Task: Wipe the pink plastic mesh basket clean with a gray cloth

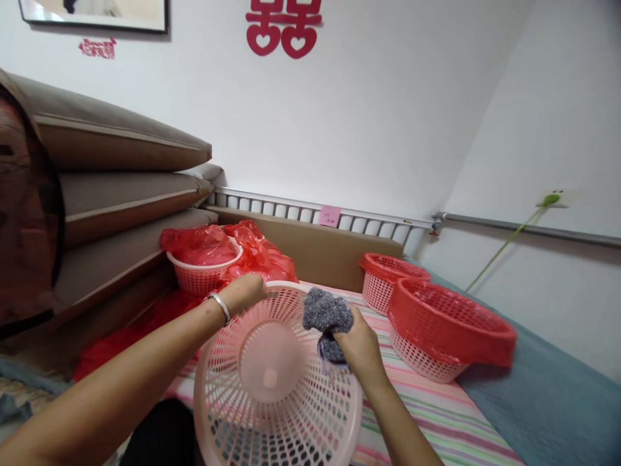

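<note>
A pale pink plastic basket [272,362] with slotted sides is tilted up in front of me, its inside facing me. My left hand [245,292], a silver bangle at its wrist, is closed on the far left rim. Bunched in my right hand [361,346] is a fuzzy dark grey cloth [327,317], held against the basket's right rim. Part of the cloth hangs below the fingers. The inside of the basket holds nothing that I can see.
Two baskets edged with red plastic [451,317] stand at the right on a striped sheet [436,427]. Behind my left hand are a pink basket [198,275] and red plastic bags [262,252]. Stacked cushions [121,194] rise at the left; a radiator [286,208] lines the wall.
</note>
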Demonstrator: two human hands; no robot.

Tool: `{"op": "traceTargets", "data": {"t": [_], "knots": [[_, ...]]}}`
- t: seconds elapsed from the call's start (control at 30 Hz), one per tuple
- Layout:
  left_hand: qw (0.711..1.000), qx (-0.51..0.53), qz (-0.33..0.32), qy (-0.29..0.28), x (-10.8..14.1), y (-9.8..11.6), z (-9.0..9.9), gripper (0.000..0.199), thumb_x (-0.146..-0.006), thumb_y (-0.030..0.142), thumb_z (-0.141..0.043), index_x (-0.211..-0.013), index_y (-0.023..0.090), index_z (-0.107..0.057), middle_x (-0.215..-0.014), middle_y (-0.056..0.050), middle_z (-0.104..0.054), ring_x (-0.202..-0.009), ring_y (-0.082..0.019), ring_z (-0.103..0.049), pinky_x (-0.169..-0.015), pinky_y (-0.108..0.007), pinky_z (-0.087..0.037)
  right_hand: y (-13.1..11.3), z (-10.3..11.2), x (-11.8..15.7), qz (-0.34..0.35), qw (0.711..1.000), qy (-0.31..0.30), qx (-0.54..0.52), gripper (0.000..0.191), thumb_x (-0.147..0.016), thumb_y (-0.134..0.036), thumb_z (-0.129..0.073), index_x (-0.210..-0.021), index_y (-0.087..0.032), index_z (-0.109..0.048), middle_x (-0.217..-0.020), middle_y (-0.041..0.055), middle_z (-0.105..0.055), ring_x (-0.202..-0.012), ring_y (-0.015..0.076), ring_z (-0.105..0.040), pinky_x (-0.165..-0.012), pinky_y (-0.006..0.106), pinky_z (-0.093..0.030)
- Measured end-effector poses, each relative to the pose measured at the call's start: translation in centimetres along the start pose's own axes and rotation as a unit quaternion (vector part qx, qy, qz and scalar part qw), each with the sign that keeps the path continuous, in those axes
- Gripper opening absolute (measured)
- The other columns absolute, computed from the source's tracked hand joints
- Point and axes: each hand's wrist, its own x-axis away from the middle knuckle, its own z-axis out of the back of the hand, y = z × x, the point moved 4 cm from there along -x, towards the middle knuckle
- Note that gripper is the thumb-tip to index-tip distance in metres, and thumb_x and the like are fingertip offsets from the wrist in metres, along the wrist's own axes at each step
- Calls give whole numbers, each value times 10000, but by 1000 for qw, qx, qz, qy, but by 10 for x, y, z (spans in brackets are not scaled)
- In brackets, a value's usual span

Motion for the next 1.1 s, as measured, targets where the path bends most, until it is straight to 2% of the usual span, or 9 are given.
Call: {"op": "traceTargets", "data": {"t": [0.1, 0.23, 0.37, 0.5, 0.6, 0.7, 0.9, 1.0, 1.1], "knots": [[1000, -25, -13, 0, 7, 1, 10, 310, -774, 413, -568, -775, 133, -702, -701, -129, -688, -751, -256, -661, -666, -287, -468, -3, 0, 2, 19, 1000, 3, 2, 496, -661, -210, -532, -1152, -261, -484, -1065, 34, -630, -966, 221, -588, -795, 286, -428], [997, -30, -73, 0, 10, 17, 22, 390, -709, 337, -642, -1053, 154, -630, -933, -116, -698, -841, -249, -640, -699, -280, -461, -14, -1, 1, 51, 998, -6, 27, 508, -661, -184, -527, -1161, -265, -485, -1106, 34, -609, -993, 220, -577, -802, 285, -421], [992, -19, -121, -9, -4, 33, 13, 206, -765, 195, -585, -951, 151, -661, -883, -65, -699, -776, -182, -625, -687, -239, -446, -21, -8, -6, 63, 996, -11, 59, 510, -678, -186, -535, -1180, -262, -485, -1125, 47, -595, -1015, 227, -566, -794, 284, -410], [995, -32, -99, -4, -23, 20, 0, 164, -847, 247, -539, -897, 125, -637, -841, -41, -666, -753, -164, -614, -697, -297, -481, -10, -17, -10, 37, 997, -8, 64, 455, -722, -263, -534, -1174, -258, -479, -1073, 54, -613, -968, 220, -583, -748, 272, -410], [997, -39, -62, 1, -33, -1, -6, 211, -868, 323, -537, -915, 131, -612, -870, -26, -650, -783, -152, -615, -745, -348, -499, 7, -22, -2, -28, 997, -15, 65, 455, -734, -309, -519, -1181, -250, -462, -1037, 67, -629, -919, 234, -605, -694, 276, -415], [999, -37, -26, 4, -37, -13, -9, 181, -846, 283, -553, -895, 126, -627, -863, -48, -667, -786, -166, -626, -733, -340, -494, 21, -24, 13, -81, 996, -20, 44, 485, -727, -325, -512, -1201, -250, -435, -1032, 73, -640, -905, 245, -618, -683, 284, -425], [999, -29, 6, 25, -21, -8, -5, 162, -761, 181, -534, -818, 116, -670, -823, -124, -696, -791, -233, -648, -657, -278, -448, 39, -20, 45, -140, 990, -22, -2, 474, -685, -297, -527, -1150, -228, -461, -961, 71, -670, -846, 242, -641, -658, 283, -452], [999, -14, -9, 31, -10, -1, 4, 157, -746, 185, -530, -792, 125, -668, -774, -98, -691, -718, -200, -630, -613, -253, -432, 36, -7, 42, -115, 991, -11, -70, 495, -672, -281, -532, -1160, -230, -473, -982, 51, -672, -893, 222, -635, -737, 279, -464], [998, 16, -52, 14, -7, 12, 9, 113, -712, 209, -575, -698, 145, -666, -630, -31, -656, -584, -146, -580, -553, -227, -413, 12, 10, 22, -3, 996, 0, -91, 531, -643, -233, -540, -1172, -234, -488, -1065, 39, -646, -975, 207, -601, -823, 275, -443]]}}
